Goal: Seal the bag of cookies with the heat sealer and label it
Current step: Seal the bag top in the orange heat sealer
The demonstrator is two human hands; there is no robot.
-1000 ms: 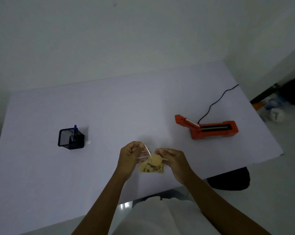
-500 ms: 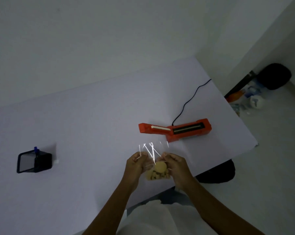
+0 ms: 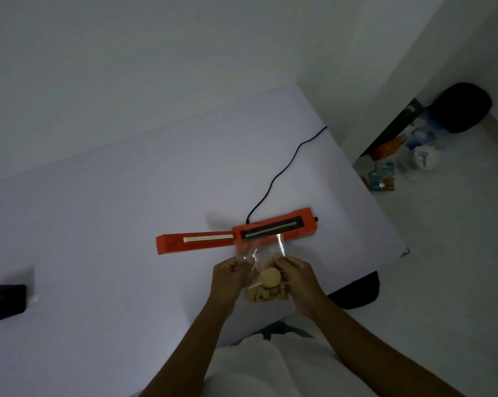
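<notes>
A clear plastic bag of tan cookies point(image 3: 266, 285) hangs between my two hands above the table's near edge. My left hand point(image 3: 231, 275) pinches its left side and my right hand point(image 3: 295, 273) pinches its right side. The bag's open top stands up and overlaps the front of the orange heat sealer point(image 3: 236, 234). The sealer lies open on the white table point(image 3: 113, 224), its lid folded out flat to the left and its dark sealing strip facing up at the right.
A black power cord point(image 3: 282, 173) runs from the sealer toward the table's far right corner. A black pen holder point(image 3: 4, 302) sits at the left edge of view. Clutter and a dark bag point(image 3: 459, 107) lie on the floor to the right.
My hands have carried the bag toward the sealer, and its top now reaches the sealer's front. My view has swung right, so the pen holder has slid to the left edge.
</notes>
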